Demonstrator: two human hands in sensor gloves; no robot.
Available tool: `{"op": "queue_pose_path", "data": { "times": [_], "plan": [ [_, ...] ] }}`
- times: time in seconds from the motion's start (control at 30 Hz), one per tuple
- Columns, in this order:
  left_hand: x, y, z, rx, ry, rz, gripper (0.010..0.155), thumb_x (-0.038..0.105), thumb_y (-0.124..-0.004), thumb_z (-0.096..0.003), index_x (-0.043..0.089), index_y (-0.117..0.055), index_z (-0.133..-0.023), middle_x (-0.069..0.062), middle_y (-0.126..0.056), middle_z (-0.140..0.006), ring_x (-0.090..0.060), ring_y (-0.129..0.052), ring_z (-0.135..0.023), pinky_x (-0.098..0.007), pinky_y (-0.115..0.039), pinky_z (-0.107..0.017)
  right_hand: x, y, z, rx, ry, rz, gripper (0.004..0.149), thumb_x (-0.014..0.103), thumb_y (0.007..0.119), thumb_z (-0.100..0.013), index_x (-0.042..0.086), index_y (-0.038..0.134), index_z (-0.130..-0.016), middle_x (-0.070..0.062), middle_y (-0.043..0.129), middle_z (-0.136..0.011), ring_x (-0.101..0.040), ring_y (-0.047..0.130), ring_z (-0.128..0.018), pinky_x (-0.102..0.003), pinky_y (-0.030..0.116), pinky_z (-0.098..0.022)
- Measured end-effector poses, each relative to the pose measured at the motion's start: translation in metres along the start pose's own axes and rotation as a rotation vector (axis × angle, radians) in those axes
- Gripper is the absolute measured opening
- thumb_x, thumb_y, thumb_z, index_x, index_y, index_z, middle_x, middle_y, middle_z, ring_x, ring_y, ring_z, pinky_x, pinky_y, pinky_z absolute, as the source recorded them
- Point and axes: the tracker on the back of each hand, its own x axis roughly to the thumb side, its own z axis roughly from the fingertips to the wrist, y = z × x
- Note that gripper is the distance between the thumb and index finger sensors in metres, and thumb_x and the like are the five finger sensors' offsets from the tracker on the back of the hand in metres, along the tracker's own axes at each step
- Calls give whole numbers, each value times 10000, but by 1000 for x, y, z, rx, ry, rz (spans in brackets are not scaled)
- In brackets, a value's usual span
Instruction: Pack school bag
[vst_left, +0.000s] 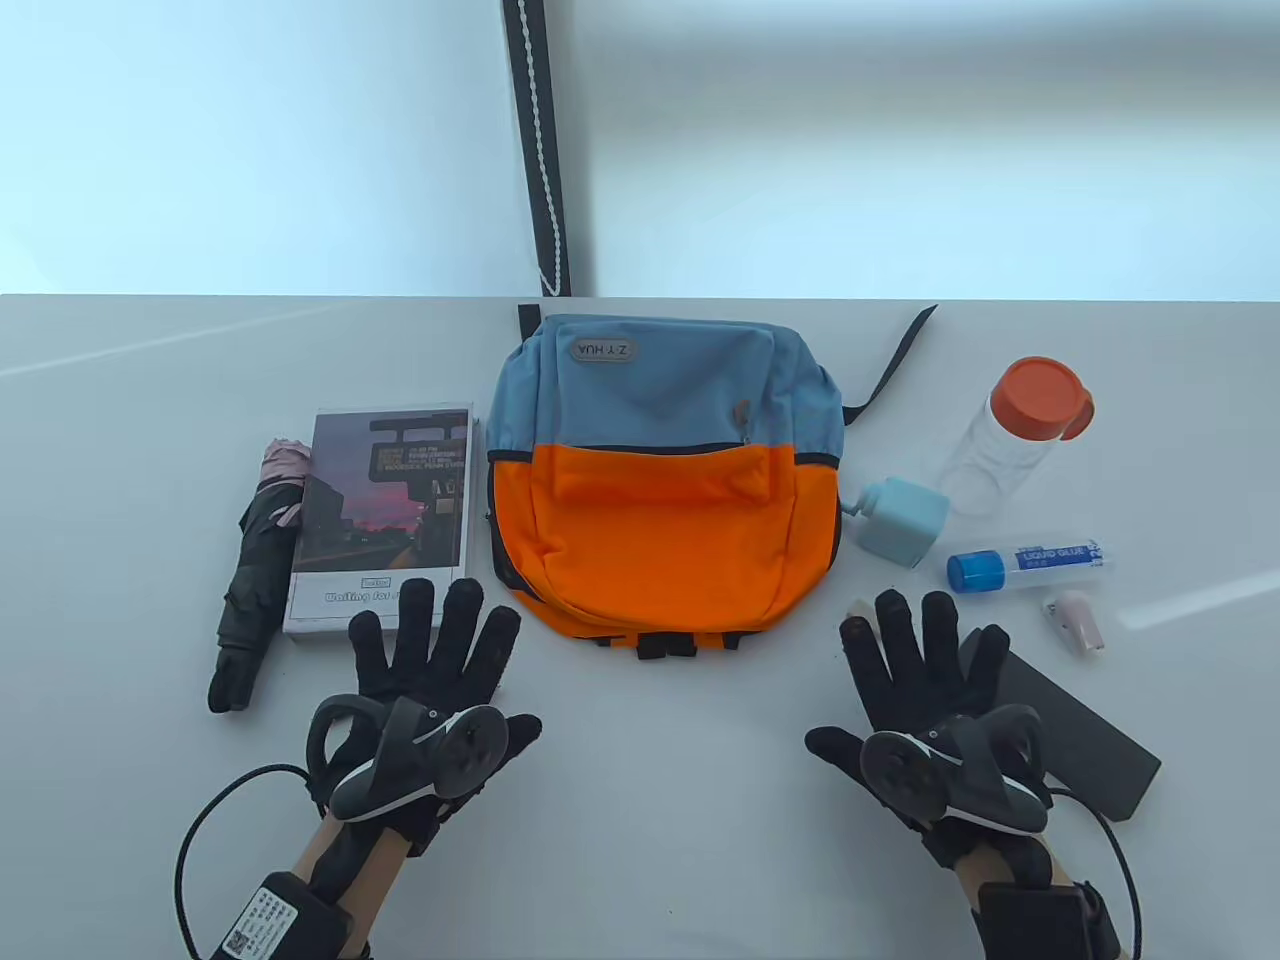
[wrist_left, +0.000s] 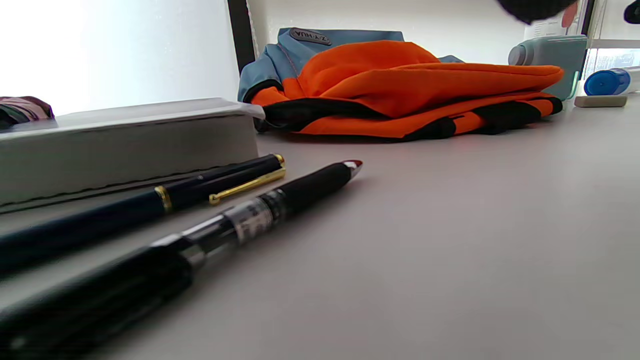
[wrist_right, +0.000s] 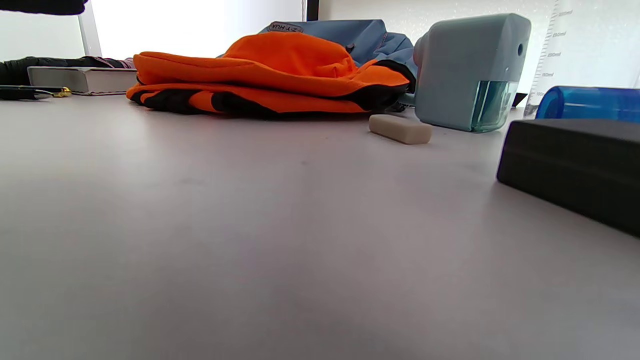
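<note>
Two gloved hands lie flat and spread on the table (vst_left: 640, 850), holding nothing, either side of the near end of the bag (vst_left: 662, 470). That blue-and-orange bag lies at the table's middle with its zips apparently closed. It looks soft and limp, so it will likely sag unless one hand pinches the fabric beside a zip while the other pulls. The left hand (vst_left: 425, 700) covers two pens (wrist_left: 200, 205), which sit just beside the book (vst_left: 385, 515); an umbrella (vst_left: 255, 570) lies further left. The right hand (vst_left: 925, 700) rests partly over a dark case (vst_left: 1090, 745), with an eraser (wrist_right: 400, 129) just ahead of its fingers. The bottle (vst_left: 1015, 435) looks light, smooth and apt to roll. Beside it lie a sharpener (vst_left: 900, 520) and a glue tube (vst_left: 1030, 565).
</note>
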Motion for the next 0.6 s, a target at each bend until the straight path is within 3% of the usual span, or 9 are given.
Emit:
{"op": "queue_pose_path", "data": {
  "times": [0.6],
  "plan": [
    [-1,0,0,-7,-3,10,961,695,-575,-477,162,-196,-1182,-225,-81,-1205,-587,-26,-1030,-852,-113,-590,-1,6,-4,43,3,-12,991,668,492,-544,-18,172,-1184,-441,177,-1226,-746,74,-999,-935,175,-529]
  ]
}}
